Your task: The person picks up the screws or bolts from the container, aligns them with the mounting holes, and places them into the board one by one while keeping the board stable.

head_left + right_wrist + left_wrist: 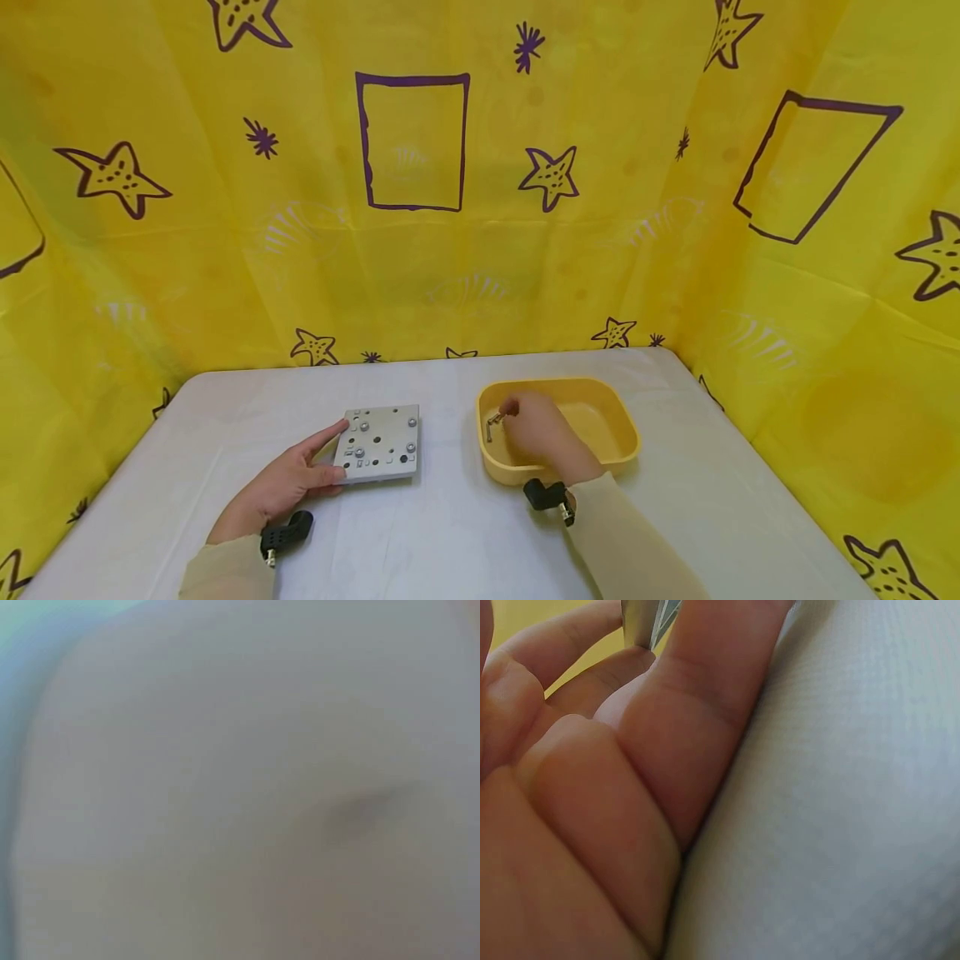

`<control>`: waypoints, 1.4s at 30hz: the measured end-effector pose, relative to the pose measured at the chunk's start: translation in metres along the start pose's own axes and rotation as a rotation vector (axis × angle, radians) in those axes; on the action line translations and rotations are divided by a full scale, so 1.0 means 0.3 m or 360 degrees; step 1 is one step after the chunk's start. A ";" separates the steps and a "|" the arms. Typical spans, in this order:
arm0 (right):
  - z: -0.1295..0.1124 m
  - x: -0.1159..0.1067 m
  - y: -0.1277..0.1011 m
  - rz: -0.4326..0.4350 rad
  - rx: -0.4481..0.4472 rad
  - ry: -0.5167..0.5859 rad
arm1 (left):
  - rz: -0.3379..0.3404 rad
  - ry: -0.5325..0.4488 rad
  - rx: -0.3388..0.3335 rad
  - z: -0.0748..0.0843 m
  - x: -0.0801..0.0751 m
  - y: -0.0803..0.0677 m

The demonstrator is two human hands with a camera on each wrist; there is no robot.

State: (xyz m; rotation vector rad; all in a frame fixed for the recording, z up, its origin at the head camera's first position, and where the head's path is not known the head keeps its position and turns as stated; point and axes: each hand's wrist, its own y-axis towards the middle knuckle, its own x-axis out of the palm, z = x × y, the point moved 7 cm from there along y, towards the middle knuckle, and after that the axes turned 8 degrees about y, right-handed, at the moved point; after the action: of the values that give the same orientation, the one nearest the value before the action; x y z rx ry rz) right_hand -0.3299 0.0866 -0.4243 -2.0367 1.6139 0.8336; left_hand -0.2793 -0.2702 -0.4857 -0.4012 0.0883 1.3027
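My left hand holds a flat, light grey metal plate by its left edge, thumb at the near corner and a finger along the far left. Holes and several screw heads dot its top face. In the left wrist view, a bit of the plate shows between the fingers. My right hand reaches into a yellow plastic tub, fingers bent down at its left side. Several small screws lie beside the fingertips; whether one is pinched cannot be made out. The right wrist view is a blur.
A white-covered table carries the plate and the tub, with a gap between them. Yellow curtains printed with starfish and frames stand behind and at both sides. Small black devices are strapped to both wrists.
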 end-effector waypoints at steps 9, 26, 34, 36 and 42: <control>-0.045 -0.042 0.036 0.0006 0.0215 0.1221 | -0.0005 -0.0014 0.0006 -0.006 -0.002 0.004; -0.300 0.297 0.145 -0.0218 0.0283 0.1273 | -0.0021 -0.0023 -0.0006 -0.013 -0.003 0.008; -0.360 0.425 0.142 -0.0239 0.0287 0.0906 | -0.0090 -0.0039 0.0041 -0.006 0.004 0.007; -0.361 0.435 0.143 -0.0248 0.0286 0.0807 | -0.0093 -0.0046 0.0044 -0.006 0.005 0.006; -0.357 0.444 0.145 -0.0287 0.0279 0.0644 | -0.0079 -0.0042 0.0032 -0.010 0.001 0.008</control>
State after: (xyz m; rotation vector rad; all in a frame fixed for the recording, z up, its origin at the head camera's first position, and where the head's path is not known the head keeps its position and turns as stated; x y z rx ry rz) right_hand -0.3306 -0.0896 -0.4331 -2.2793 1.6007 0.2147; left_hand -0.2810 -0.2706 -0.4892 -0.3668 0.0686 1.2571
